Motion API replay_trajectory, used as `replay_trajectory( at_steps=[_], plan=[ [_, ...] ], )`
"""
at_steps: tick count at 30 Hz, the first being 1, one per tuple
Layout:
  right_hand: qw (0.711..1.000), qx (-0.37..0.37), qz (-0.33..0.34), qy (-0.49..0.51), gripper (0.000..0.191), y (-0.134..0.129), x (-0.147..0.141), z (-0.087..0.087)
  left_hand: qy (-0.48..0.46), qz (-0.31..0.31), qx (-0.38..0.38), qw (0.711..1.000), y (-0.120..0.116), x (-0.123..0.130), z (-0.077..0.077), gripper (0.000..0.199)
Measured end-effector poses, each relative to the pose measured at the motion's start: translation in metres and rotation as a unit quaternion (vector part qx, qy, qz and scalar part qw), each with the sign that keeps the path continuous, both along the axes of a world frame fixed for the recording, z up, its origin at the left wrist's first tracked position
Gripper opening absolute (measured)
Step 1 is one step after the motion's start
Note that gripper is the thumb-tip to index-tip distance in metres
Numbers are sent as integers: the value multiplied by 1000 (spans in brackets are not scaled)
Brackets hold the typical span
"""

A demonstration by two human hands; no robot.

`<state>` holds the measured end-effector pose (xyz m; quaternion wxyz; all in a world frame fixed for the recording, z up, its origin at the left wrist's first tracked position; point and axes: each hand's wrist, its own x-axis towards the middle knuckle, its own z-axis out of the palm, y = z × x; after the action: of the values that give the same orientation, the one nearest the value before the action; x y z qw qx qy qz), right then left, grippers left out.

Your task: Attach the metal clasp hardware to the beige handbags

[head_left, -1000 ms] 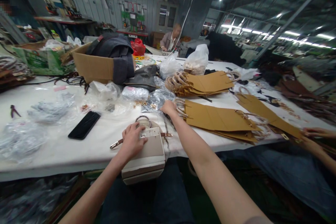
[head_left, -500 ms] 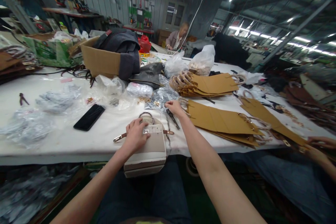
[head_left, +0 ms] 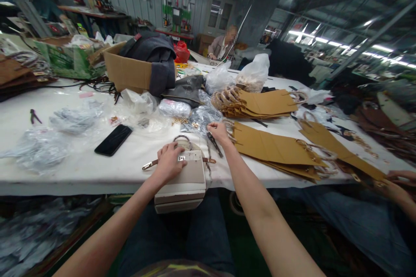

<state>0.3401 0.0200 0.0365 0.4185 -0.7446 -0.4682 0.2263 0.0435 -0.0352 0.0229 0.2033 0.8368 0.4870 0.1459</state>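
A cream handbag point(head_left: 190, 178) with a round handle lies over the table's near edge, partly above my lap. Brown straps point(head_left: 209, 161) with metal ends stick out on both sides of it. My left hand point(head_left: 169, 162) rests on top of the bag, fingers spread beside a small metal plate point(head_left: 181, 158). Farther forward, my right hand point(head_left: 219, 133) has thumb and fingertips pinched together; whatever they hold is too small to make out. Just under it lies a dark slender tool point(head_left: 215, 144), its kind unclear. Small gold metal pieces point(head_left: 195, 125) lie on grey plastic left of that hand.
Tan bag panels point(head_left: 269, 145) with handles lie in stacks at right. A black phone point(head_left: 113, 140), pliers point(head_left: 35, 117) and clear plastic bags point(head_left: 48, 151) are at left. A cardboard box point(head_left: 128, 71) stands behind. Another person's hands point(head_left: 398, 186) hold a panel at far right.
The view has shifted slightly, so things appear a little farther right. Both my hands stay in nearly the same places relative to the bag and the dark tool.
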Motion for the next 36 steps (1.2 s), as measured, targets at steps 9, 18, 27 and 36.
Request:
replay_trajectory(
  at_steps=[9,18,27,36],
  plan=[
    [975,-45,155,154,23,-134,-76,23,-2,-18,14,1000,1,-2,4,47],
    [991,-2,130,10,37,-154,-99,14,-19,-84,-25,996,14,-17,-4,61],
    [982,18,186,-7,28,-135,-93,0,-137,-36,-4,990,13,-58,-5,56],
    [985,6,175,5,31,-132,-92,-10,-122,-49,-139,981,35,-87,4,45]
  ],
)
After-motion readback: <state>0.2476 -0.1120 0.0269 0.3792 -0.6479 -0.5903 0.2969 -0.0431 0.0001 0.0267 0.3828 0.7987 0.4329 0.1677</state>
